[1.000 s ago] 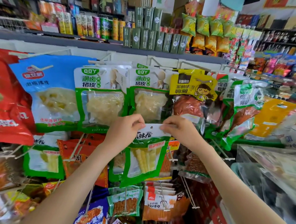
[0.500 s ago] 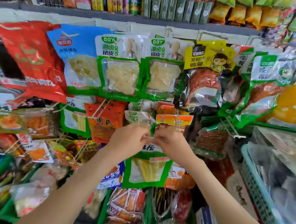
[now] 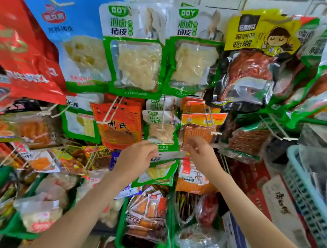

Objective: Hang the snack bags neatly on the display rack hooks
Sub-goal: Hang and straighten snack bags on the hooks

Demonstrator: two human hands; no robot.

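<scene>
The left hand (image 3: 137, 160) pinches the left end of the white top strip of a green-edged snack bag (image 3: 155, 173), with its fingers curled over the strip. A second ago this bag was held high, in front of the top row of large packs. It has since been brought down in two stages and now sits level with the lower rows of the rack. Its top strip lies just under the bottom edge of a small DDY bag (image 3: 161, 129) that hangs on a thin white hook (image 3: 163, 112).

The bag is not yet on any hook and hangs tilted from the hands, partly covering an orange bag (image 3: 191, 178) beside it. The right hand (image 3: 201, 155) held the other end of the strip half a second ago. It is now blurred with motion at that corner, with the fingers looking spread, so it cannot be told whether it holds the bag.

The descent suggests a lower peg is the target. Lining the hole in the strip up with a hook tip is probably the next step.
</scene>
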